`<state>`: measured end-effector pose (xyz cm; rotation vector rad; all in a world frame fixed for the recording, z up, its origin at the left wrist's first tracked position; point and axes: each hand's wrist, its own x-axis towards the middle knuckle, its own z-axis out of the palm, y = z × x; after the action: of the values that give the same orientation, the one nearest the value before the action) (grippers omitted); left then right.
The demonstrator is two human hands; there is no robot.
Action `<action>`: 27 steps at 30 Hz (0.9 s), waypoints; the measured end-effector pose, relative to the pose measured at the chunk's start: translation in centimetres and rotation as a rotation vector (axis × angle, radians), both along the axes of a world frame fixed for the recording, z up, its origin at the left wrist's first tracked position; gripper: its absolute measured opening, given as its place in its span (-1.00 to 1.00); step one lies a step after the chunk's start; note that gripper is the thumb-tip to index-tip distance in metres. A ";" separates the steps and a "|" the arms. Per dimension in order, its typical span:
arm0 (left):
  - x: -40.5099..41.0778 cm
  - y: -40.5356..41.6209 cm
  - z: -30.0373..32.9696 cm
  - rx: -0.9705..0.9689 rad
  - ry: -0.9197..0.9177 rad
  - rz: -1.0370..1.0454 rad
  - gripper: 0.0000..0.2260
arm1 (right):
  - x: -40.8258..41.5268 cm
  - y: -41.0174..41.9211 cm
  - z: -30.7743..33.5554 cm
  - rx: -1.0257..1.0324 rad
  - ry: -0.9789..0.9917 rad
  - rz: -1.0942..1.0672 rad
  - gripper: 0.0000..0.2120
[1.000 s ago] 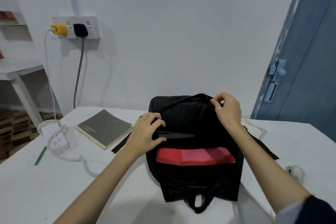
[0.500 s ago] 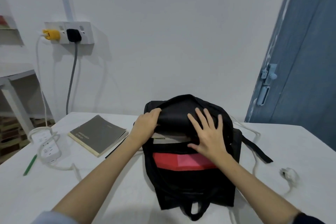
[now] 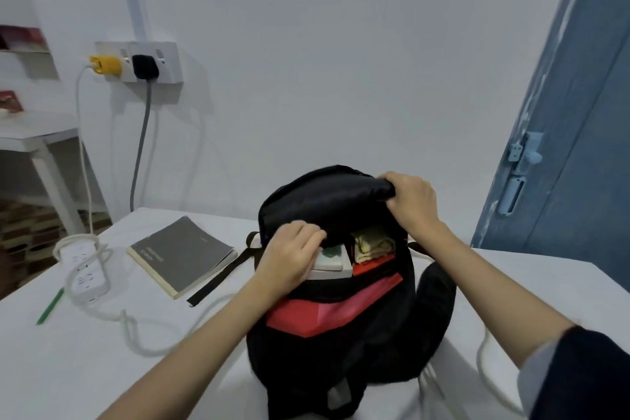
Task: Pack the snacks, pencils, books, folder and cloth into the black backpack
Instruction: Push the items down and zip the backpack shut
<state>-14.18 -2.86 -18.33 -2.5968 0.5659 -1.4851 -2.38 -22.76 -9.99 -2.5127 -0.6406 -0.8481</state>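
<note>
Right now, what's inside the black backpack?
In the open backpack I can see a white book under the left hand and a folded yellowish cloth. The right hand lifts the flap; anything deeper is hidden.

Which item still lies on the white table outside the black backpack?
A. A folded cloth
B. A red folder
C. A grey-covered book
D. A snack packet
C: the grey-covered book lies flat on the white table, left of the black backpack, with nothing on it.
</note>
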 end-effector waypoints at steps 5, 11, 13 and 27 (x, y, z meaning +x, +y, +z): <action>3.3 -5.2 -3.2 0.122 0.424 0.056 -0.83 | 0.4 -0.8 -1.1 0.000 0.002 0.064 -0.72; 5.9 -8.9 -4.7 0.043 0.560 0.175 -0.95 | 0.7 -2.0 -2.0 -0.022 0.067 0.114 -0.70; 6.4 -9.3 -4.9 0.013 0.592 0.190 -0.85 | 1.0 -2.5 -2.2 -0.023 0.084 0.124 -0.68; 5.8 -9.4 -2.6 0.045 0.295 0.151 -0.83 | 2.8 -3.8 -2.8 -0.044 0.163 0.197 -0.71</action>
<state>-8.36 -12.30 -20.94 -2.7711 0.4110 -1.0418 0.44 -26.54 -12.78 -2.4745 -0.8423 -0.5583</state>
